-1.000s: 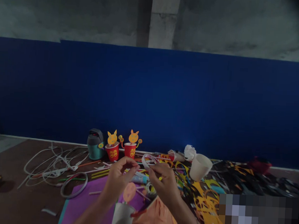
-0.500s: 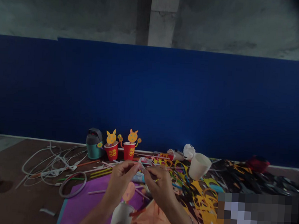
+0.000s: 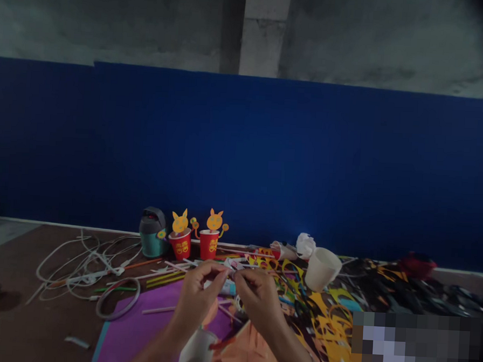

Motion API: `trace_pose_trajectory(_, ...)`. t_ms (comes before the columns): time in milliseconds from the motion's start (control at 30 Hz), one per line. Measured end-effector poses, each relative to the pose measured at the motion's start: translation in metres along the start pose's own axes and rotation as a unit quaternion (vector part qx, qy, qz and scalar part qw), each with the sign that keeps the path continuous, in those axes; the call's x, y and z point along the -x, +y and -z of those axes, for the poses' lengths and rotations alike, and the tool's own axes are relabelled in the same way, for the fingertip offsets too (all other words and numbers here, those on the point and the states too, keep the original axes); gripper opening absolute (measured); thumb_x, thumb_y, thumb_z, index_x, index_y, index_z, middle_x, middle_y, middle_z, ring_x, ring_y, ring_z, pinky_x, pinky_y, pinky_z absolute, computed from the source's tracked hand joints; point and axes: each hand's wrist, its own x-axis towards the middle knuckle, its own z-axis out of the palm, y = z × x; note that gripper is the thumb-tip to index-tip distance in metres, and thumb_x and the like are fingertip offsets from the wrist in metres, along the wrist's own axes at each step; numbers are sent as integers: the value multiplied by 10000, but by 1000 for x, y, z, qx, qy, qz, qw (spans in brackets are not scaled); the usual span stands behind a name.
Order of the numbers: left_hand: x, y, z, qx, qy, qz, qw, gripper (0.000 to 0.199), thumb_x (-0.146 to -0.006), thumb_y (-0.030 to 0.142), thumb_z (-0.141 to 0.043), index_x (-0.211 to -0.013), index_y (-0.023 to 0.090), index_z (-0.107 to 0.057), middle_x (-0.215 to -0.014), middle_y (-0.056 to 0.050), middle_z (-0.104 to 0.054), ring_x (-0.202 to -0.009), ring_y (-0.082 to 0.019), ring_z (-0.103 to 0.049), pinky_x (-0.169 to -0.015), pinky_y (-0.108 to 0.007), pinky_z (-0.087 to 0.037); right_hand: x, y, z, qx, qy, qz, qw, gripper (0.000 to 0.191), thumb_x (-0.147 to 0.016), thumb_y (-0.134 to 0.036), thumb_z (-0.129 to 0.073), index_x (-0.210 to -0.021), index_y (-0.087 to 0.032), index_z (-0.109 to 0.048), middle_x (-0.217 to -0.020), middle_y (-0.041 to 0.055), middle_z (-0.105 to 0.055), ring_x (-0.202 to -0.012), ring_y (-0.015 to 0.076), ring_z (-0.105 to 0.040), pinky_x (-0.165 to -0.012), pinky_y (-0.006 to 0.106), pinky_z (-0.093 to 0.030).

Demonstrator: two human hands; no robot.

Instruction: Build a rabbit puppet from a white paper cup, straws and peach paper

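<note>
My left hand (image 3: 204,279) and my right hand (image 3: 258,290) are raised close together over the middle of the table, fingertips pinched. Between them is a thin white strip (image 3: 231,268), small and partly hidden by the fingers. Below my wrists stands a white paper cup (image 3: 197,351), with an orange paper piece (image 3: 211,315) above its rim, mostly covered by my left hand. Under that lie a purple sheet (image 3: 136,329) and an orange sheet (image 3: 246,354). A blue and white tube or packet (image 3: 227,287) shows behind my fingers.
Two red cups (image 3: 209,245) with orange cat faces stand at the back beside a teal and grey container (image 3: 153,233). White cables (image 3: 87,265) and a tape-like ring (image 3: 117,299) lie left. Yellow paper offcuts (image 3: 323,315), a white cup (image 3: 322,269) and crumpled tissue (image 3: 305,246) crowd the right.
The white strip, curved in a loop above my fingers before, now sits lower and shows less. My hands have shifted slightly, and the left one covers more of the orange paper piece.
</note>
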Motion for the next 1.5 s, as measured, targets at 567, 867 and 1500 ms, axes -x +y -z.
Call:
trace_pose_trajectory(567, 7, -3, 2, -169, -21, -156, 973, 110, -875, 178, -517, -807, 186, -603, -832, -43, -622, -825, -178, -581, -756, -274, -437, -2, 1, 1, 3, -21, 0, 1000, 321, -783, -176, -462, -486, -179, -341, -513, -54, -262, -500, 79, -278, -495, 245, -194)
trace_pose_trajectory(867, 12, -10, 6, -240, -6, -304, 922, 125, -835, 66, -499, -854, 176, -553, -832, -70, -589, -800, -197, -523, -731, -334, -395, 5, 0, -10, -248, -24, -173, 953, 275, -680, -230, -505, -419, -169, -443, -433, -46, -360, -470, 85, -323, -495, 231, -258)
trace_pose_trajectory(1500, -3, -5, 2, 114, 7, 148, 982, 173, -736, 326, -665, -719, 164, -723, -710, -35, -679, -676, -153, -580, -640, -236, -426, -3, 35, 46, 380, -109, -95, 914, 184, -805, -235, -551, -778, -125, -696, -831, 166, -709, -829, 286, -633, -778, 374, -389)
